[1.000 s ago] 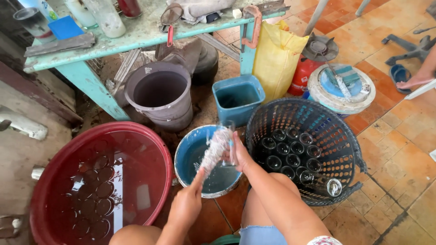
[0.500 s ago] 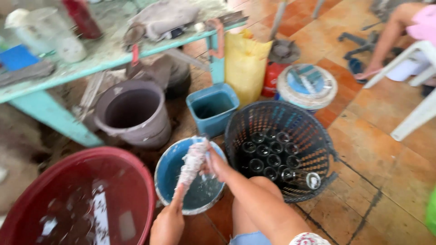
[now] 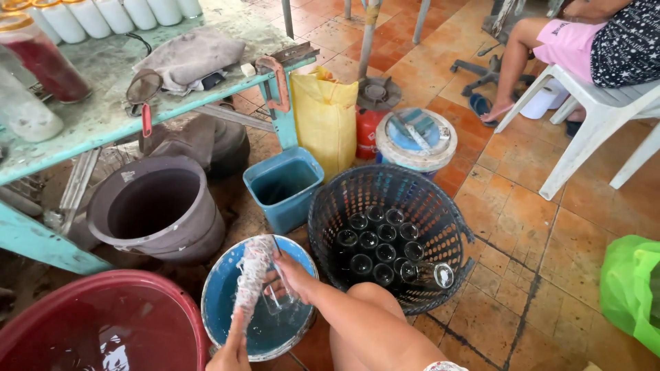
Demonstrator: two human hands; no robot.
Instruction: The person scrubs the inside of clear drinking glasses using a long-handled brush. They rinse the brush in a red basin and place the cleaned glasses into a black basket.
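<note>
My right hand (image 3: 292,278) grips a clear glass (image 3: 278,297) over the near blue basin (image 3: 220,302), while my left hand (image 3: 230,352) holds a soapy brush (image 3: 251,275) whose long axis rises beside it, just left of the glass.

The left hand (image 3: 230,354) is cut off by the bottom edge, only its fingers showing on the soapy brush (image 3: 251,278). The brush's foam hides part of the glass (image 3: 278,295) gripped by the right hand (image 3: 292,275); what lies under the water in the blue bucket (image 3: 218,302) cannot be told. The red tub (image 3: 103,323) runs off the lower left corner. A seated person (image 3: 584,38) at top right is cropped at the waist, and the green bag (image 3: 632,288) is cut by the right edge.
</note>
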